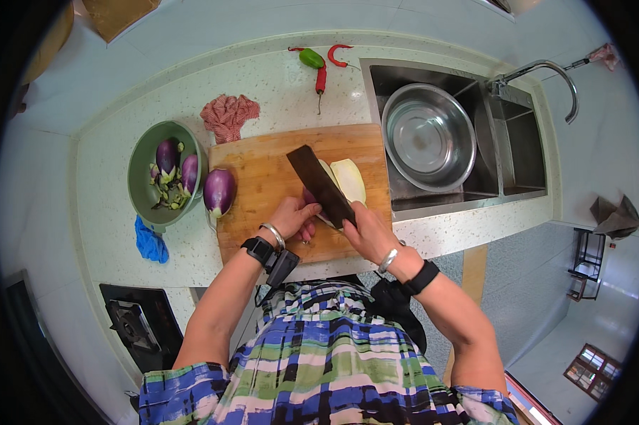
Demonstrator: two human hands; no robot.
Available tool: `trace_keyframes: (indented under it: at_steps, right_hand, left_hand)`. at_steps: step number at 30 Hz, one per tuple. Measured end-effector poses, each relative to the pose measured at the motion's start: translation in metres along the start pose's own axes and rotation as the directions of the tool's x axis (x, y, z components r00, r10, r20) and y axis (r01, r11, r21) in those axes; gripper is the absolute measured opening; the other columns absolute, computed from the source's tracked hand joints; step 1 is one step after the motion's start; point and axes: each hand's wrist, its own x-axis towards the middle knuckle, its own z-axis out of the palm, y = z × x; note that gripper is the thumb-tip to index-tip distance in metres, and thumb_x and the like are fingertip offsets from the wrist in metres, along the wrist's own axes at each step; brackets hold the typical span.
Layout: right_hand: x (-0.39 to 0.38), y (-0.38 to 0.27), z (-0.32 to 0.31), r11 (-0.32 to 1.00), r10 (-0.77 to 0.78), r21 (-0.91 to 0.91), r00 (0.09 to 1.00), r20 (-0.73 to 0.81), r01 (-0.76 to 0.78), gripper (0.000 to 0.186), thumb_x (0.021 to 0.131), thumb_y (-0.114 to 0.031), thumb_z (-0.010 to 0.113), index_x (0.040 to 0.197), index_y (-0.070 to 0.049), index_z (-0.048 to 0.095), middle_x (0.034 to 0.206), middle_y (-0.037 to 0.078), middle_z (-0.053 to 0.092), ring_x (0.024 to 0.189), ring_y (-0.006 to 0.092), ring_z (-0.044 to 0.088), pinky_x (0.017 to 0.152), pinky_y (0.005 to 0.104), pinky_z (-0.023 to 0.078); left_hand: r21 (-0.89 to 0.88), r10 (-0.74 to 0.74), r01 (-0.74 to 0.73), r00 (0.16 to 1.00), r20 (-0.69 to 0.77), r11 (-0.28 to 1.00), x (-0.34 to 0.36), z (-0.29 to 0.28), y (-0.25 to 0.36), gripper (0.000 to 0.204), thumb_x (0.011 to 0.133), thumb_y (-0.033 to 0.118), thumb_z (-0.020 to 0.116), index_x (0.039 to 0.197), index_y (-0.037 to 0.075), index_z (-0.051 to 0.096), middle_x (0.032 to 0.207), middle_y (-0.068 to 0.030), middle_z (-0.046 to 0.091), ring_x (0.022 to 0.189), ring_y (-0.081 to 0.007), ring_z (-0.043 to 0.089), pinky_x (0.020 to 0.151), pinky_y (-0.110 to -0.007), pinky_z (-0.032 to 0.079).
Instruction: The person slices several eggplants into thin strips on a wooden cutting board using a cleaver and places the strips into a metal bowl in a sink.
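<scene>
My right hand [369,232] is wrapped round the handle end of a cleaver [316,177], whose dark wide blade slants up to the left over the wooden cutting board [259,170]. Close against the blade's left side, my left hand [296,218] curls its fingers on an eggplant piece; only a little purple skin shows, and the blade hides most of it. Pale cut eggplant slices [349,181] lie to the right of the blade. A whole purple eggplant [220,193] without its stem rests at the board's left edge.
A green basin [136,159] with eggplants and trimmed stems stands left. Beyond the board are a red cloth [228,117], a green pepper [310,58] and red chillies [321,79]. At right, a metal bowl [468,142] sits in the sink [486,166]. A blue cloth [150,242] lies near left.
</scene>
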Motion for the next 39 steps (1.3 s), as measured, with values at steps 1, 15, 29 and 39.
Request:
trace_keyframes:
  at_steps: [1, 15, 29, 39]
  right_hand:
    - [-0.007, 0.000, -0.002, 1.000, -0.002, -0.003, 1.000, 0.006, 0.002, 0.018, 0.082, -0.012, 0.053, 0.090, 0.002, 0.045, 0.073, 0.030, 0.056, 0.072, 0.0469, 0.054, 0.063, 0.0524, 0.041]
    - [-0.007, 0.005, 0.012, 0.998, 0.061, -0.004, 0.996, 0.070, -0.061, 0.015, 0.082, -0.010, 0.052, 0.088, 0.002, 0.045, 0.074, 0.029, 0.056, 0.074, 0.0466, 0.054, 0.065, 0.0524, 0.041]
    - [0.009, 0.018, 0.027, 0.996, 0.010, 0.091, 0.998, -0.057, -0.004, 0.020, 0.082, -0.013, 0.054, 0.093, 0.003, 0.047, 0.074, 0.029, 0.056, 0.075, 0.0466, 0.054, 0.063, 0.0479, 0.043]
    - [-0.020, 0.003, -0.007, 0.990, 0.102, 0.099, 0.994, -0.044, -0.097, 0.020, 0.083, -0.013, 0.052, 0.095, 0.002, 0.046, 0.075, 0.029, 0.057, 0.074, 0.0473, 0.054, 0.063, 0.0507, 0.042]
  left_hand:
    - [-0.020, 0.005, -0.005, 1.000, 0.000, 1.000, -0.001, 0.000, -0.001, 0.036, 0.092, 0.033, 0.050, 0.088, -0.003, 0.056, 0.062, -0.0109, 0.061, 0.048, -0.0169, 0.060, 0.042, -0.025, 0.047]
    - [-0.056, -0.010, 0.010, 1.000, 0.000, 0.998, 0.003, -0.001, -0.008, 0.033, 0.091, 0.029, 0.051, 0.089, -0.004, 0.057, 0.061, -0.0110, 0.060, 0.048, -0.0190, 0.060, 0.041, -0.025, 0.048]
    - [-0.051, -0.039, 0.039, 0.999, -0.010, 0.998, 0.005, 0.000, -0.002, 0.031, 0.089, 0.028, 0.055, 0.082, -0.003, 0.060, 0.058, -0.0108, 0.060, 0.045, -0.0180, 0.060, 0.039, -0.026, 0.047]
    - [0.008, -0.141, 0.143, 0.985, -0.098, 0.990, 0.007, 0.007, 0.012, 0.040, 0.086, 0.034, 0.059, 0.069, -0.002, 0.055, 0.055, -0.0122, 0.060, 0.042, -0.0191, 0.059, 0.035, -0.025, 0.045]
